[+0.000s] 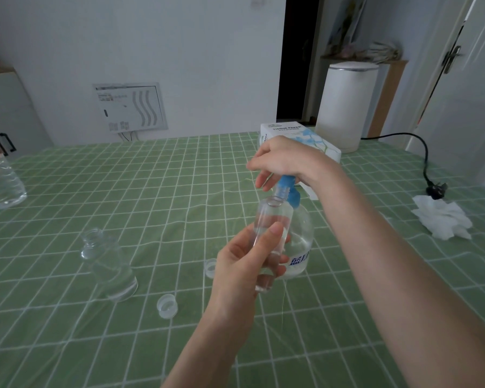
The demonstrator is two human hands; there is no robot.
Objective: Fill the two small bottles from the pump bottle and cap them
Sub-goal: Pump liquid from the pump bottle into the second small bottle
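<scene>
My left hand grips a small clear bottle, uncapped, with its mouth held right under the blue nozzle of the pump bottle. My right hand rests on top of the blue pump head, fingers curled over it. The pump bottle is clear with blue lettering and stands on the green checked tablecloth. A second small clear bottle stands uncapped to the left. Two clear caps lie on the cloth, one near the front and one beside my left hand.
A tissue box sits behind the pump bottle. A white cylindrical appliance stands at the back right, its black cord and plug trailing beside a crumpled tissue. A large clear water bottle stands at the far left.
</scene>
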